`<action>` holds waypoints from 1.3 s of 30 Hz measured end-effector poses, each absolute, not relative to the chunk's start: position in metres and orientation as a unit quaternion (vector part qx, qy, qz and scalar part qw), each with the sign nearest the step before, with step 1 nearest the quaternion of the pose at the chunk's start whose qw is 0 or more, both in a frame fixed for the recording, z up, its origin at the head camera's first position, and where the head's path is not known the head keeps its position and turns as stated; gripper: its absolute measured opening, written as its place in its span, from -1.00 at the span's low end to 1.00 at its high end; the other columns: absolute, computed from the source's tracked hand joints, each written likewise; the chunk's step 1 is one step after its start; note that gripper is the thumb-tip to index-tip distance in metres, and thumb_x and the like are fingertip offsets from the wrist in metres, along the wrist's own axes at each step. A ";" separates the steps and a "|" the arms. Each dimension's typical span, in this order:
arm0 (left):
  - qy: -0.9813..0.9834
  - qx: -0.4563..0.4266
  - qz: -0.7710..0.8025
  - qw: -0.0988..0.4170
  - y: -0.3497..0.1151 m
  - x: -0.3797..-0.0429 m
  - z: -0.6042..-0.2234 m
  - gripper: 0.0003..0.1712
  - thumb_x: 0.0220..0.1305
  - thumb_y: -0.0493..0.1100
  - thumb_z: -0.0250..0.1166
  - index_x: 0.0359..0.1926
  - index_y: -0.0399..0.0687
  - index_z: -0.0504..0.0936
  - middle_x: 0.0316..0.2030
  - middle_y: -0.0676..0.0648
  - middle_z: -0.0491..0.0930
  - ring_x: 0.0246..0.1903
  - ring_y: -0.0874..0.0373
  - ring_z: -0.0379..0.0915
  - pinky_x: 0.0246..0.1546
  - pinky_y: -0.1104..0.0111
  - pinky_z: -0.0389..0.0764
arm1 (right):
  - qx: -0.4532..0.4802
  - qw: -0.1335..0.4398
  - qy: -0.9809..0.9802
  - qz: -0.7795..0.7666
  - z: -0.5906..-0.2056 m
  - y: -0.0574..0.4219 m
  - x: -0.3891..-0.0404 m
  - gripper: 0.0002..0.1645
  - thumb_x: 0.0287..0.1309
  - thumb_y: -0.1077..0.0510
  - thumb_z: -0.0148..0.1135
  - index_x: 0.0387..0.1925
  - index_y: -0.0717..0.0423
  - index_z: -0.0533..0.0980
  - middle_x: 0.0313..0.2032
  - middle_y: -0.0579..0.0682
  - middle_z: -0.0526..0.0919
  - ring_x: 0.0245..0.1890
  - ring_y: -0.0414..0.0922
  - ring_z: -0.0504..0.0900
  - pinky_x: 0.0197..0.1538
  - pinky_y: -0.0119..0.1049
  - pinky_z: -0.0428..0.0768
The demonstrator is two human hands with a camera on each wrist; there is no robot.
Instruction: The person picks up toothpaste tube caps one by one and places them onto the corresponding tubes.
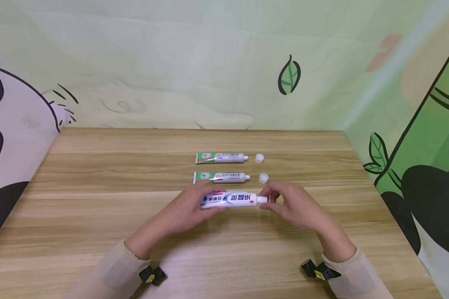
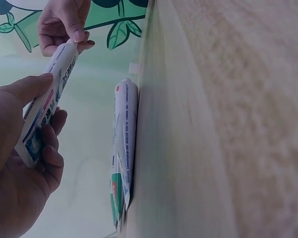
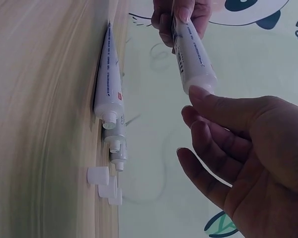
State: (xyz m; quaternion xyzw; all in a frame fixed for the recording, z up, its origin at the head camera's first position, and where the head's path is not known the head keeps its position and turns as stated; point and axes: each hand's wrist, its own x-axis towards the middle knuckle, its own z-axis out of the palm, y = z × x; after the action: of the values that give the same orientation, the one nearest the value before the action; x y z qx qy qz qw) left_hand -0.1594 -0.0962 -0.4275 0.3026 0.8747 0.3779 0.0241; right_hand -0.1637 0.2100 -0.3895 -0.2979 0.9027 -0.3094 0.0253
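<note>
My left hand (image 1: 188, 206) grips the rear part of a white toothpaste tube (image 1: 239, 199) with blue lettering, held above the table with its nozzle end to the right. Thumb and fingers of my right hand (image 1: 297, 203) pinch the small white cap (image 1: 262, 199) at that end. In the right wrist view, the right hand's other fingers are loosely bent. Another white toothpaste tube (image 3: 109, 94) lies on the table; the held tube and hands hide it in the head view. Beyond it lie two green-and-white tubes (image 1: 228, 158), uncapped, nozzles pointing right.
Off the nozzles of the lying tubes, three loose white caps (image 3: 98, 175) sit in a row on the wooden table (image 1: 97, 166). A printed cloth backdrop (image 1: 172, 62) rises behind the table and along its sides.
</note>
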 end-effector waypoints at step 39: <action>0.878 0.300 0.374 0.023 -0.097 -0.159 -0.425 -0.53 0.38 0.08 0.40 0.24 0.10 0.63 0.00 0.07 0.62 -0.12 0.24 0.51 -0.06 0.30 0.59 | -0.304 0.080 0.887 -0.337 -0.392 0.211 -0.162 -0.71 0.31 0.23 0.38 -0.08 0.02 0.42 -0.22 -0.12 0.84 -0.26 -0.24 0.74 -0.23 -0.36 0.58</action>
State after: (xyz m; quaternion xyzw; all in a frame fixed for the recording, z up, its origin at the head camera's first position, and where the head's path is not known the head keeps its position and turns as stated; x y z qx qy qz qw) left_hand -0.1592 -0.0965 -0.4255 0.2997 0.8775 0.3736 0.0231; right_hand -0.1624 0.2110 -0.3925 -0.3044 0.8875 -0.3367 0.0800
